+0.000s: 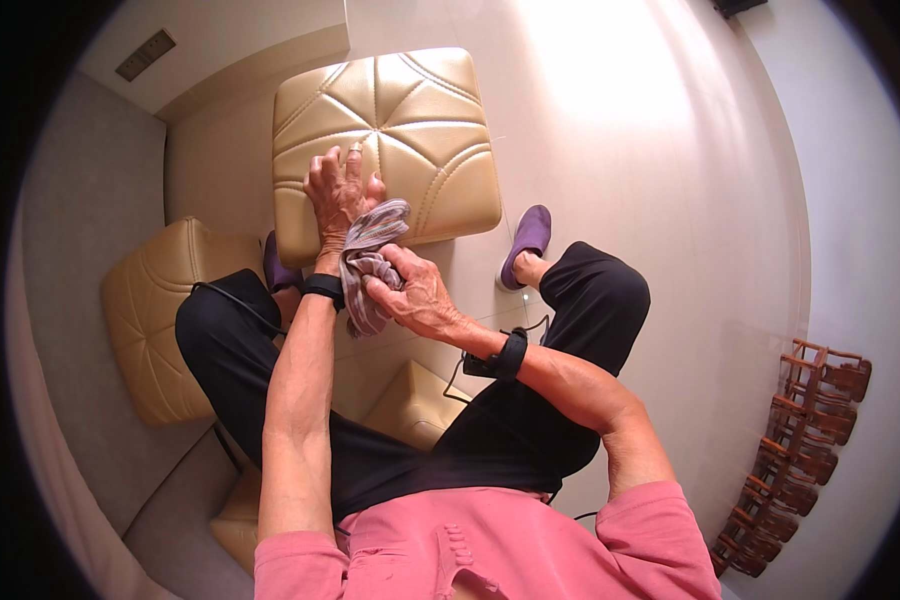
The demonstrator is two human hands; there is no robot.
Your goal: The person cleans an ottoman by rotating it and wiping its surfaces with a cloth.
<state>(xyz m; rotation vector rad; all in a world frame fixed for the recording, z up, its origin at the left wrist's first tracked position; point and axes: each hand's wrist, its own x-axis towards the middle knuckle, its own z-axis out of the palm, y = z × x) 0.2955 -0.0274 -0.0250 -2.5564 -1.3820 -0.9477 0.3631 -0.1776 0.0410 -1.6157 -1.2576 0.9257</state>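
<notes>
A gold padded stool (435,120) with stitched seams stands in front of me. My left hand (338,192) rests on its near left part, fingers stretched over the cushion and holding nothing. A ring shows on one finger. My right hand (420,292) is closed around a bunched, striped grey cloth (375,228). The cloth lies against my left wrist and hangs down past the stool's near edge. Part of it is hidden inside my right fist. Black bands sit on both my wrists.
Another gold stool (145,320) stands at the left, and part of a gold seat (415,405) shows between my legs. A purple shoe (533,232) is on the pale tiled floor (660,270). Brown wooden furniture (795,450) lines the right wall. A black cable (455,385) hangs near my right wrist.
</notes>
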